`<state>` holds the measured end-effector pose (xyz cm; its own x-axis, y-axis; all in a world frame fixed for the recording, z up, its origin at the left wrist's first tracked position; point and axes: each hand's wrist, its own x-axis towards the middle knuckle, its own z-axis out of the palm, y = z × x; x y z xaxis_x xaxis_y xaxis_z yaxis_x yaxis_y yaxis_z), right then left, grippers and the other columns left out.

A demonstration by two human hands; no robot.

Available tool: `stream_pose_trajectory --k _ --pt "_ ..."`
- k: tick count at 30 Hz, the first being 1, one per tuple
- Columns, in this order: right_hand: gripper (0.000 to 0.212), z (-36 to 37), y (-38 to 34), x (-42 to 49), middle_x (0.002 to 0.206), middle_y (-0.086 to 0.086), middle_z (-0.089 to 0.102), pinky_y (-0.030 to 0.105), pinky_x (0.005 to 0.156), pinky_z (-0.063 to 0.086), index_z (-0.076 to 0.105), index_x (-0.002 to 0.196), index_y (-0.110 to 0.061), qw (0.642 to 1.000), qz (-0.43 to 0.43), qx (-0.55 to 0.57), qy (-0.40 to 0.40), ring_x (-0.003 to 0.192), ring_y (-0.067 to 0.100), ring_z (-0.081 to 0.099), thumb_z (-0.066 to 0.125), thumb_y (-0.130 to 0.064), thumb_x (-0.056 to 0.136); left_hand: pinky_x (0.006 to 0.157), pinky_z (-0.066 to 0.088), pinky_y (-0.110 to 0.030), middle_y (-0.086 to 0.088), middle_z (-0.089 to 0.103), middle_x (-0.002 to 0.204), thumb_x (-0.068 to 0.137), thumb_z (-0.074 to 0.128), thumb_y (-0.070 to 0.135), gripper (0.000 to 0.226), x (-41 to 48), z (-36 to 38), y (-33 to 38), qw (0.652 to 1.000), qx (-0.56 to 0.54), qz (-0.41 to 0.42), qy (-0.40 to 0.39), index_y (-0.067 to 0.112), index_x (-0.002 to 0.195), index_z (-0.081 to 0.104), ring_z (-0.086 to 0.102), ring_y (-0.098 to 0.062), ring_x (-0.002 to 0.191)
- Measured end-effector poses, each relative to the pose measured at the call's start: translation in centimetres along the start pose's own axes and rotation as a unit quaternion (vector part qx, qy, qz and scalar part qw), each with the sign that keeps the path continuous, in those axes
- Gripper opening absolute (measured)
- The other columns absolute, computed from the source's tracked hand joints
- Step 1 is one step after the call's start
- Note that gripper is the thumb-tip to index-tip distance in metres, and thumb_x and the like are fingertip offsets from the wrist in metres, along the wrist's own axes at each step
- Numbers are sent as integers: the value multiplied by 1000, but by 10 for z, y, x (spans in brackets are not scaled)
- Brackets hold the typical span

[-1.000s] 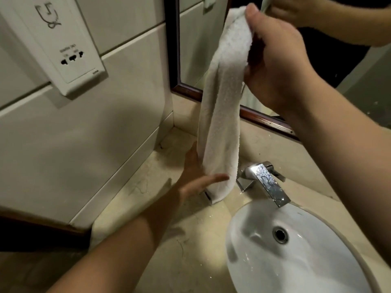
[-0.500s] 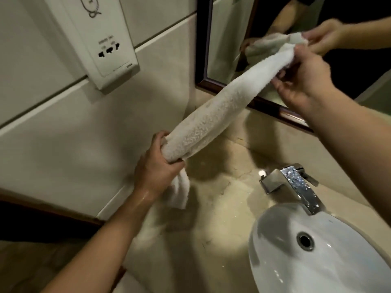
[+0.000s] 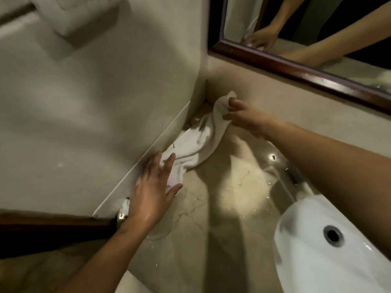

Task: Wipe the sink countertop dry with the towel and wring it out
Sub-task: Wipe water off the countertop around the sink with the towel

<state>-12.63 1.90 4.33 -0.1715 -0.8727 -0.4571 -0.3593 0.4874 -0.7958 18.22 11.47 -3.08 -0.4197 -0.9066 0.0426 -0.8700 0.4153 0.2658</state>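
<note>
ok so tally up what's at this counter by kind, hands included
hands: 2 (left hand, right hand)
towel: 1
countertop: 1
sink basin: 1
mirror: 1
total: 6

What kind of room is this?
Most likely a bathroom: there is a white ceramic sink basin, a dark wood-framed wall mirror above it, and a white terry towel lying beside the wall.
</note>
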Motion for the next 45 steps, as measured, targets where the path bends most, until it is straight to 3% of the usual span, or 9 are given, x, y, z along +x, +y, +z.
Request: stream_pose_trajectory --k 4,7,11,13,17,21,35,41,45 --pt "46 12 14 -2 132 23 61 37 85 47 55 135 -2 945 -14 -303 125 114 37 60 57 -32 101 98 51 -53 3 5 173 89 68 57 85 -19 8 -19 999 -6 21 -37 43 160 23 21 -30 154" --pt "55 32 14 -6 139 22 51 46 96 46 47 139 -4 911 -50 -322 254 125 39 49 54 -41 99 96 51 -58 -6 17 170 88 63 9 81 -17 20 -29 999 37 30 -17 35 158 34 31 -37 147" --pt "81 73 21 12 170 16 9 60 124 4 20 160 -19 922 -46 -382 47 156 41 4 33 -70 99 95 50 -54 -12 23 168 84 34 3 80 -24 19 -36 996 79 26 -18 29 159 35 29 -35 144" --pt "85 95 30 22 172 14 2 60 125 0 11 163 -23 927 -31 -373 -24 157 43 5 26 -75 98 91 50 -52 -15 22 168 92 30 15 69 -34 18 -35 996 85 19 -32 27 160 32 31 -37 144" --pt "89 119 38 25 172 15 4 62 124 1 8 164 -23 928 -44 -368 45 154 46 14 24 -77 96 102 43 -50 -10 13 171 103 33 53 66 -48 20 -36 998 39 2 -48 28 163 21 27 -34 150" --pt "89 118 43 18 171 10 -16 62 122 -13 6 164 -24 904 -56 -418 70 154 39 -23 22 -77 94 113 35 -52 -7 9 172 105 30 51 63 -57 23 -38 999 27 11 -40 29 164 19 19 -31 155" --pt "85 97 98 -73 172 12 -3 60 124 -3 6 164 -19 906 -52 -416 58 156 40 -12 22 -71 100 105 36 -58 -1 9 173 104 24 55 61 -132 40 44 991 15 -109 -71 32 160 26 26 -32 146" --pt "88 64 128 -116 172 10 -10 61 123 -9 7 164 -21 896 -10 -442 45 155 41 -18 24 -75 98 110 31 -57 13 -8 172 104 21 56 58 -162 31 71 991 -5 -64 -114 44 161 19 18 -27 152" --pt "87 69 106 -103 171 12 -11 65 121 -9 11 164 -19 919 41 -391 39 153 48 -18 34 -70 97 117 23 -57 1 8 173 105 21 58 56 -138 11 22 981 128 80 -124 47 160 17 21 -31 155"
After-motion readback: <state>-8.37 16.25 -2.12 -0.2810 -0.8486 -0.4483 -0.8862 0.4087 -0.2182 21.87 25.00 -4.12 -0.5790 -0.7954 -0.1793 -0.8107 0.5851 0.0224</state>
